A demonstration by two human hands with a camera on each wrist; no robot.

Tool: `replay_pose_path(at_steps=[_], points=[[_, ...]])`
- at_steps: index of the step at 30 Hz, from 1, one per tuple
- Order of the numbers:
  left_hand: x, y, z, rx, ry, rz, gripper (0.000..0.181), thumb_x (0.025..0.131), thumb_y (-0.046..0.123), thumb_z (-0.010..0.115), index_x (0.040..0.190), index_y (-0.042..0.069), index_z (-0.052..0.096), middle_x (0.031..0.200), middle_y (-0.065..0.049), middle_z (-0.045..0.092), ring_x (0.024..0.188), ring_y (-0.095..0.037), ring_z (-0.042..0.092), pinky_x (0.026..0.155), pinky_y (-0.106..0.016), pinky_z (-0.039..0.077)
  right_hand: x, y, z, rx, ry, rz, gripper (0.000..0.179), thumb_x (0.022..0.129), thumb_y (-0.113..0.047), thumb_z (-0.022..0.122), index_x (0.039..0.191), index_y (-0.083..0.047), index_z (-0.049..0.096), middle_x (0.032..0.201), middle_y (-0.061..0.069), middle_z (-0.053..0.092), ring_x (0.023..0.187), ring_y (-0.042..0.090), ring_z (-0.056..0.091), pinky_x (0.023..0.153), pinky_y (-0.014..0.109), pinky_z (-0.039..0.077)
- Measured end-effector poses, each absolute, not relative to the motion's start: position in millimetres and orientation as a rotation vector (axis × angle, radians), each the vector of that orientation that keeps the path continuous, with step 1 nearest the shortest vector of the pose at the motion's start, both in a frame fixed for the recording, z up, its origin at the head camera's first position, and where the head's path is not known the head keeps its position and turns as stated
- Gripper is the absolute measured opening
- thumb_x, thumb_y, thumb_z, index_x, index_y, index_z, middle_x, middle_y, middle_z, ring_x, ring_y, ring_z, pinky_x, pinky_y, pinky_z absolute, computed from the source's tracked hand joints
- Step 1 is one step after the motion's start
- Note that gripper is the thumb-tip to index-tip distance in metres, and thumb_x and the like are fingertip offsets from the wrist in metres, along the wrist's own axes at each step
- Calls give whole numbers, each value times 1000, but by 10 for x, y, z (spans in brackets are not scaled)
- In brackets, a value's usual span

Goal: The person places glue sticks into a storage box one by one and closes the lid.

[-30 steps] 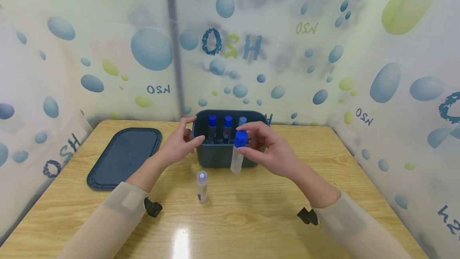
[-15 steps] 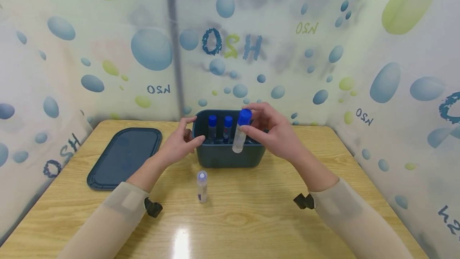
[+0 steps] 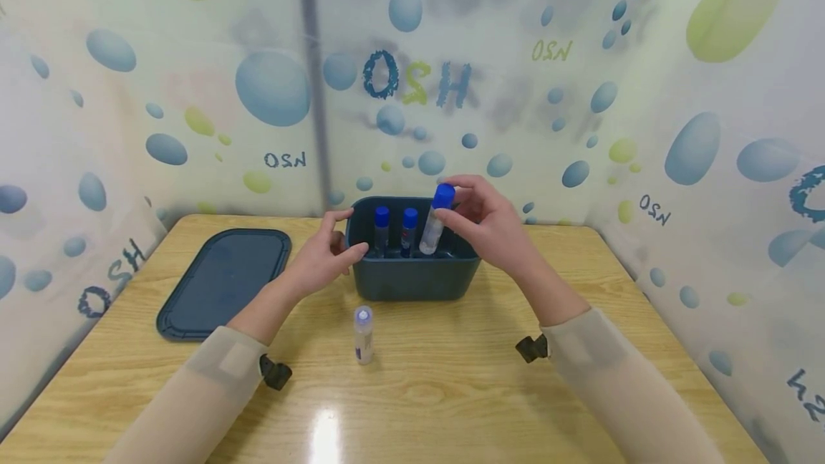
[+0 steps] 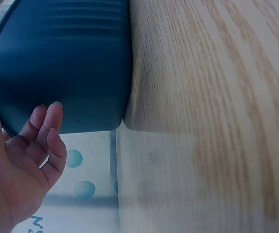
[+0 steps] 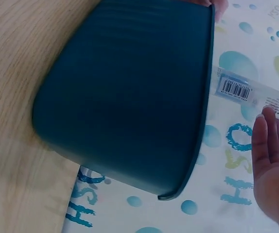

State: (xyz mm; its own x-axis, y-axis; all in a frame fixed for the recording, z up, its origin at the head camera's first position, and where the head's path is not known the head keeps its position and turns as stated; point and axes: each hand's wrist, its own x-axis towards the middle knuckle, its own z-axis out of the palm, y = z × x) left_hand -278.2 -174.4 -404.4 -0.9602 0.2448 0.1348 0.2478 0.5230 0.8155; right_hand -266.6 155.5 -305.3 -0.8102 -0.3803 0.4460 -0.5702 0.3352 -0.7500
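My right hand point(image 3: 486, 224) pinches a clear tube with a blue cap point(image 3: 433, 231) between thumb and fingers. The tube leans, bottom end inside the dark blue-green bin point(image 3: 415, 281); a barcode label shows on it in the right wrist view. Around the bin's left end, my left hand point(image 3: 322, 255) grips the rim, thumb at the front and index finger at the back. Its other fingers point(image 4: 55, 116) are bent beside the outer wall in the left wrist view. Inside, a blue-capped tube point(image 3: 382, 224) stands at the left, beside another blue-capped tube point(image 3: 409, 228).
A small clear tube with a pale violet top point(image 3: 364, 335) stands upright on the wooden table point(image 3: 438, 392) in front of the bin. To the left lies a flat dark lid point(image 3: 225, 281). Patterned curtains point(image 3: 515, 56) close off the back and both sides.
My right hand has raised the tube from in front of the bin up over its rim, and its lower end has gone inside. The left hand stays at the bin's left end.
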Motion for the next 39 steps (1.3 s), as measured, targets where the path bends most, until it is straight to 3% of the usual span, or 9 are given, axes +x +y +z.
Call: replay_pose_path(at_steps=[10,20,27,39], points=[[-2786,-1745,-4050,-451,-2742,-1457,84,108,51,68,173,27,21,87,-9,62,85,-40,70,71,-40,53,-2855,1483,-3237,795,-2439,1529,43,106,-21,76,147,-18,62,120,13,75,97,35,73,83,27,59],[-2780,-1742,-4045,-455,-2741,-1485,85,108,52,67,173,28,20,88,-9,62,86,-41,70,73,-40,53,-2943,1310,-3383,783,-2557,1442,46,107,-28,75,149,-20,62,130,14,71,107,28,73,95,49,60],[-2774,-1738,-4045,-450,-2741,-1498,83,108,53,66,173,30,20,88,-10,63,86,-43,69,74,-41,53,-2975,1158,-3394,851,-2588,1390,44,107,-28,75,147,-18,62,124,12,76,99,25,73,89,43,60],[-2786,-1747,-4044,-454,-2754,-1493,83,108,52,66,173,29,19,90,-12,64,86,-42,69,74,-39,54,-3060,878,-3402,921,-2625,1465,40,107,-32,74,144,-21,63,123,10,75,98,23,74,88,40,62]])
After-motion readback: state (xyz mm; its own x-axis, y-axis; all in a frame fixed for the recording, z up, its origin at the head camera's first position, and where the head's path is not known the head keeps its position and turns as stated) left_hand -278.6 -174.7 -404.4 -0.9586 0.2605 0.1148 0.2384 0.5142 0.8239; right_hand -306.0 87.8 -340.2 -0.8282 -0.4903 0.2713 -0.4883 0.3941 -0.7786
